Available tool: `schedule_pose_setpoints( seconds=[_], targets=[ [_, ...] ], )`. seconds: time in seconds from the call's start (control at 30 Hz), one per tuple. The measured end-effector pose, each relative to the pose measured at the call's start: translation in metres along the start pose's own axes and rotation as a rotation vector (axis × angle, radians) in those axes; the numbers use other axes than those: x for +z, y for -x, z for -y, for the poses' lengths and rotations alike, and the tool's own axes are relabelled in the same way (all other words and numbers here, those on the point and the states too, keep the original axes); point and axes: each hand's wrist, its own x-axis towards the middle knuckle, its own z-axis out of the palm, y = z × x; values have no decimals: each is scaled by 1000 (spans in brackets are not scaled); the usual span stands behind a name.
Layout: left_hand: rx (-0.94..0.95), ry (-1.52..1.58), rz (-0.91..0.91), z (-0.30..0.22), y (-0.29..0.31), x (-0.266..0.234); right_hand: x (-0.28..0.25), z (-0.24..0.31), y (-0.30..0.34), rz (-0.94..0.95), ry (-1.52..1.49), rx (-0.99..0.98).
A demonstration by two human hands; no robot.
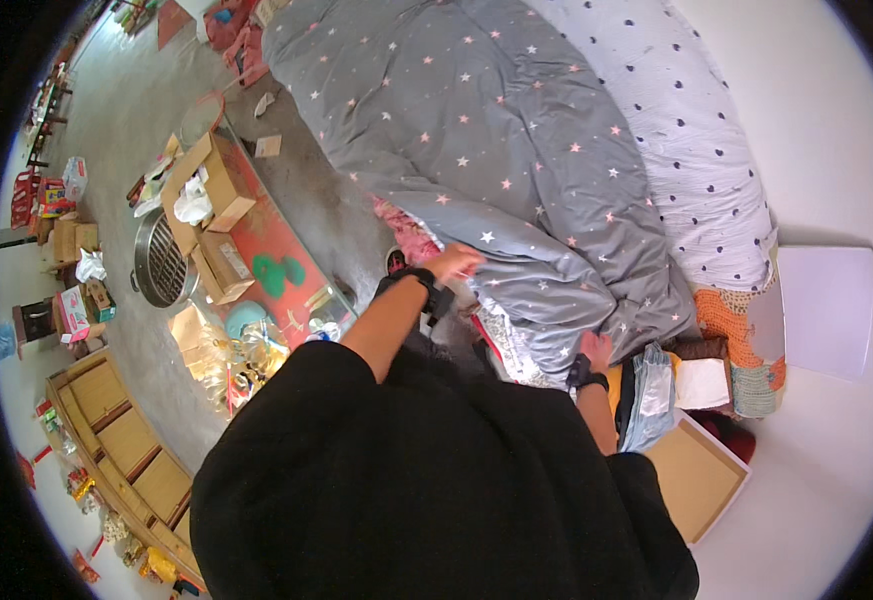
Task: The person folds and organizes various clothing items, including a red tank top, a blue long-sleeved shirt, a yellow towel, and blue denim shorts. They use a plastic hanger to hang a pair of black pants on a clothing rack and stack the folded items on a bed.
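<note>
A grey quilt (396,110) with pink and white stars spreads over the bed, its near end creased into folds. My left hand (454,262) is at the quilt's near left edge, fingers curled together on the cloth and slightly blurred. Farther right, my right hand (594,350) is closed on the quilt's near edge, its fingertips partly hidden. Both wrists wear black bands. Under the quilt's edge, between my hands, a pale patterned cloth (509,342) shows. Pink bedding (403,228) sticks out beside my left hand.
Folded clothes (653,395) lie beside my right forearm, above a shallow open box (696,475). A white sheet with dark hearts (691,150) runs along the wall. To the left stands a red low table (278,240) with cardboard boxes (224,185), near a round metal steamer (161,258).
</note>
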Motion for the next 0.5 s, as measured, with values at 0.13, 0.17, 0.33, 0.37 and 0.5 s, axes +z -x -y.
schedule_pose_setpoints(
  seconds=[0.13, 0.17, 0.33, 0.37, 0.5],
  targets=[
    [-146, 272, -459, 28, 72, -154, 172, -99, 103, 156, 183, 315],
    [-203, 320, -549, 36, 87, -179, 204, -114, 124, 182, 226, 350],
    [-142, 248, -899, 90, 128, -256, 266, -158, 131, 326, 452, 423],
    [-142, 244, -894, 85, 128, -254, 268, -164, 121, 298, 464, 420],
    [-217, 408, -842, 66, 131, -239, 287, -173, 96, 276, 536, 461]
  ],
)
